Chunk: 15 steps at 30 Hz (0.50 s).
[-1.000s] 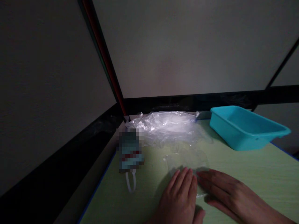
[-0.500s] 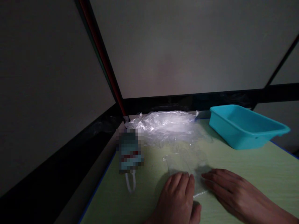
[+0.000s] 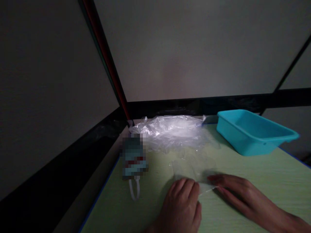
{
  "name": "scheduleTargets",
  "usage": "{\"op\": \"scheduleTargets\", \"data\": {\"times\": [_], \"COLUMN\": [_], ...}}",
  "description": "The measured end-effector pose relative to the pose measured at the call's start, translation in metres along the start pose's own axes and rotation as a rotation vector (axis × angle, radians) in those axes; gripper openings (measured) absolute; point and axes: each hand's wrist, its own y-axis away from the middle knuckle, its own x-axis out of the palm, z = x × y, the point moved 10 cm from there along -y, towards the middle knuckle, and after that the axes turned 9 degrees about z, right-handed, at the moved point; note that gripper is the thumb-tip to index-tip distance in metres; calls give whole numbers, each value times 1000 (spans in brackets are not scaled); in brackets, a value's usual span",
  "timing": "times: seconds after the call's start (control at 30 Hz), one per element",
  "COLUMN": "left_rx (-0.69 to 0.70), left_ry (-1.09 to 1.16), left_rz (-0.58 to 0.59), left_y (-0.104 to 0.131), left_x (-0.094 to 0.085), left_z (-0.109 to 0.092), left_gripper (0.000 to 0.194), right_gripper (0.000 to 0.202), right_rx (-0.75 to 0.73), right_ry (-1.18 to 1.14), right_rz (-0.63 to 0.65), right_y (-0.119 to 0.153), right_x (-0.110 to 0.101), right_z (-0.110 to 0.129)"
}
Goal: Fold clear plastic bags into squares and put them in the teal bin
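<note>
A thin clear plastic bag (image 3: 184, 168) lies on the pale green table (image 3: 257, 178), one edge pointing toward me. My left hand (image 3: 183, 200) rests on its near left part, fingers curled and pressed together on the plastic. On the right, my right hand (image 3: 233, 189) pinches the near edge of the same bag between thumb and fingers, lifting it slightly. Behind the bag is a crumpled heap of clear plastic bags (image 3: 172, 131).
A turquoise basin (image 3: 245, 142) stands at the back right of the table. At the left edge lies a blurred-out item (image 3: 134, 158) with a white loop. Light panels with dark frames rise behind the table.
The right hand's thumb and fingers have closed on the bag's near edge, which has risen a little. My left hand has shifted slightly, its fingers more curled.
</note>
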Motion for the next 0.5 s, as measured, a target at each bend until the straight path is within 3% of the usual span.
{"op": "scheduleTargets", "data": {"times": [0.27, 0.37, 0.5], "left_rx": [-85, -76, -64], "left_ry": [-2, -17, -48], "left_rz": [-62, -58, -53], "left_y": [-1, -1, -2], "left_x": [-17, -16, -14], "left_z": [13, 13, 10], "left_gripper": [28, 28, 24], "right_gripper": [26, 24, 21], "right_rx": [77, 56, -118], "right_ry": [-250, -175, 71], "right_rz": [-8, 10, 66], "right_y": [-4, -4, -1], "right_x": [-5, -5, -2], "right_z": [-8, -8, 5]}}
